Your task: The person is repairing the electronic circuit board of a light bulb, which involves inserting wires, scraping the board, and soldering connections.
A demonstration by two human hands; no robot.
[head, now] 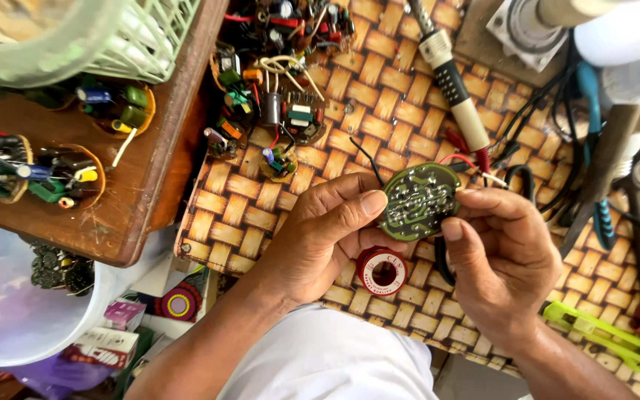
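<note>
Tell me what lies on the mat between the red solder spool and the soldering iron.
In the head view, the round green circuit board, held by both hands, lies between the solder spool and the soldering iron.

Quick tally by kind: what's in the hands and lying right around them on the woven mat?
Round green circuit board, held by left hand and right hand: 1
Red solder spool: 1
Soldering iron: 1
Lime-green utility knife: 1
Total: 4
</note>
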